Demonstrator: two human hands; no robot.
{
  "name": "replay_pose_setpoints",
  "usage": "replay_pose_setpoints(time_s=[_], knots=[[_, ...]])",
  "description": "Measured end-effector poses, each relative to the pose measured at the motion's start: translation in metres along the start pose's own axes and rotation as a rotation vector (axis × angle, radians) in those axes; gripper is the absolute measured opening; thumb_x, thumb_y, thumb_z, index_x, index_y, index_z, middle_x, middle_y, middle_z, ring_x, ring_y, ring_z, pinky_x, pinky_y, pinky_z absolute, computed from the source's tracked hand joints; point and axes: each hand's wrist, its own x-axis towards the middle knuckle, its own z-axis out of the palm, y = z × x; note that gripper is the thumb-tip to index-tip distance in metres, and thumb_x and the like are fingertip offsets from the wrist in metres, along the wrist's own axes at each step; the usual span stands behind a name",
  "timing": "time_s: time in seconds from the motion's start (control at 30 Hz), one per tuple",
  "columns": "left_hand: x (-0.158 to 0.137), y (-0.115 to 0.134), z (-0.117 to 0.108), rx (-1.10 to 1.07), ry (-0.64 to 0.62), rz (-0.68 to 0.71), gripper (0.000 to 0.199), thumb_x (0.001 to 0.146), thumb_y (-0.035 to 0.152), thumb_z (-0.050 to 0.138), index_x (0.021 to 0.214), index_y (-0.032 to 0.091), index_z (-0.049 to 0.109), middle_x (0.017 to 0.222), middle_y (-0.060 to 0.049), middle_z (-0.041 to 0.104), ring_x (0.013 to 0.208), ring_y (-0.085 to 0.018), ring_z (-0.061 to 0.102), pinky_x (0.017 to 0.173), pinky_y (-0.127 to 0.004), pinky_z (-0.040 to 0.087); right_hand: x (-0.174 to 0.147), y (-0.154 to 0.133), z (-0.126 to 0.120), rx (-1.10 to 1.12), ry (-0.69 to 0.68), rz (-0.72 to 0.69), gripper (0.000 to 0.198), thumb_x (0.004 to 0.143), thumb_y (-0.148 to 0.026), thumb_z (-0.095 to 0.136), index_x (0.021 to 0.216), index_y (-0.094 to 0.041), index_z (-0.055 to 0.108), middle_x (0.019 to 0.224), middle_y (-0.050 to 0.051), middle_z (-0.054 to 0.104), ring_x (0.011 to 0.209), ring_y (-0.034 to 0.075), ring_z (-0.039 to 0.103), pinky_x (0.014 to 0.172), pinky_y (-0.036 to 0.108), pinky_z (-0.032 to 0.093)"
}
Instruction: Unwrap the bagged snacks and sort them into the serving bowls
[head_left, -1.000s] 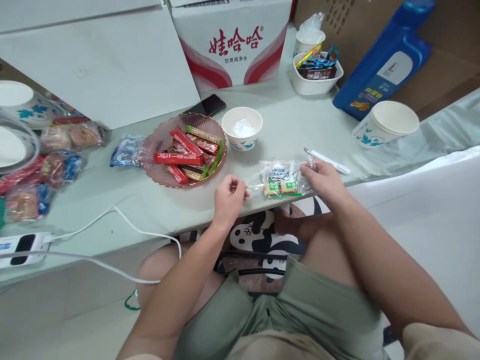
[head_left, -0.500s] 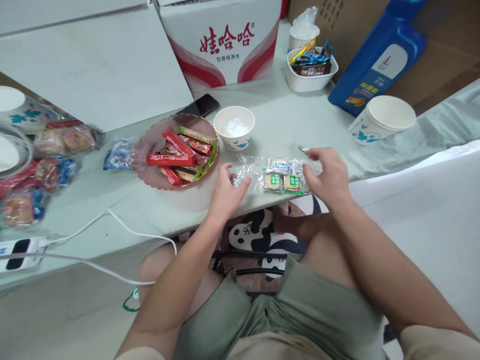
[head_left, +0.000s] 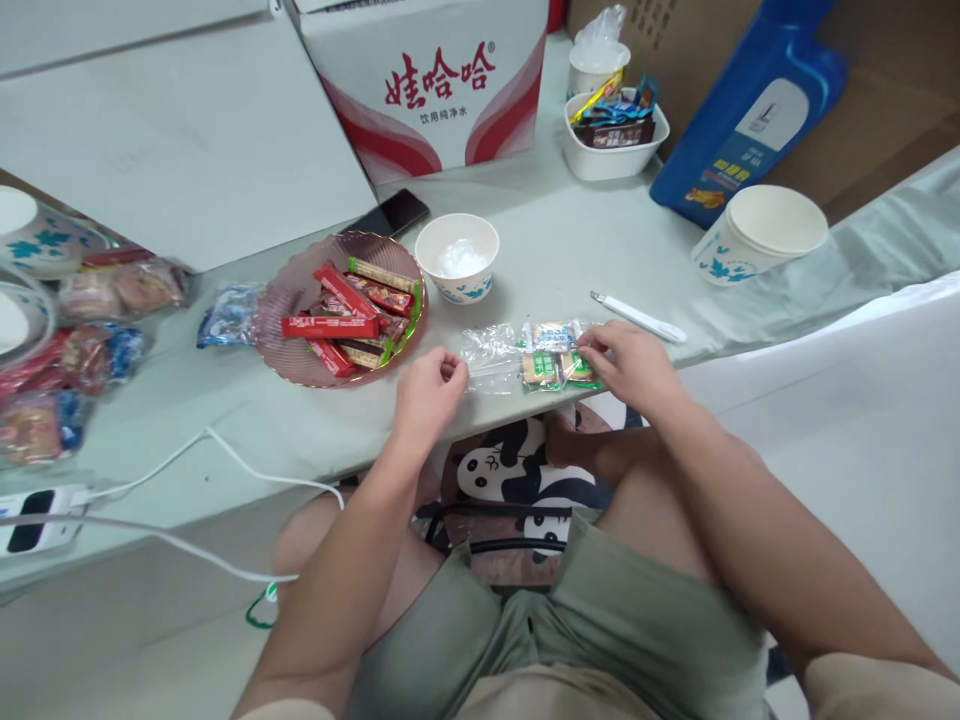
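A clear plastic bag (head_left: 489,352) lies flat near the table's front edge. Small biscuit packs, one blue-and-white (head_left: 551,336) and two green-labelled (head_left: 541,368), sit in its right part. My left hand (head_left: 429,395) pinches the bag's left end between thumb and fingers. At the right end my right hand (head_left: 634,365) has its thumb and fingertips closed on the bag beside the packs, partly covering one green pack. Just beyond this hand lies a white utility knife (head_left: 639,317), its metal tip pointing left.
A pink glass plate (head_left: 274,350) of wrapped snack bars stands left of a paper bowl (head_left: 457,262) holding clear plastic. Behind are a phone (head_left: 397,212), a white tub (head_left: 611,162) and a blue bottle (head_left: 739,130). Paper cups (head_left: 757,240) stand right; a white cable (head_left: 270,470) crosses the left.
My left hand has closed on the bag's left end and pulled it flatter leftward. My right hand has moved down and left onto the packs' end, uncovering the utility knife.
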Motion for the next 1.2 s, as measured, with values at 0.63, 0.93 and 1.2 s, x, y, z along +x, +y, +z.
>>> replay_pose_setpoints(time_s=[0.63,0.93,1.2], knots=[[0.015,0.003,-0.001,0.226,-0.092,0.475,0.039,0.082,0.013,0.065,0.119,0.023,0.066,0.129,-0.011,0.061,0.122,-0.027,0.059,0.108,-0.044,0.047,-0.003,-0.003,-0.004,0.025,0.053,-0.126,0.019,0.088,-0.026,0.054,0.095,-0.022,0.071,0.098,0.011,0.069,0.097,0.029,0.064,0.088,0.045,0.050],[0.045,-0.002,0.008,0.245,-0.256,0.564,0.013,0.087,0.021,0.067,0.097,0.024,0.075,0.111,-0.008,0.076,0.109,-0.025,0.068,0.102,-0.042,0.051,-0.015,-0.023,0.007,-0.028,-0.112,-0.478,0.025,0.093,-0.027,0.059,0.114,-0.029,0.071,0.122,0.008,0.068,0.116,0.029,0.060,0.103,0.049,0.044],[0.045,0.001,0.007,0.100,-0.210,0.476,0.021,0.092,0.027,0.059,0.087,0.024,0.079,0.098,-0.006,0.081,0.094,-0.023,0.074,0.088,-0.035,0.053,-0.016,-0.011,0.015,-0.058,-0.190,-0.550,0.037,0.091,-0.015,0.058,0.122,-0.030,0.071,0.126,0.005,0.070,0.127,0.028,0.055,0.110,0.050,0.045]])
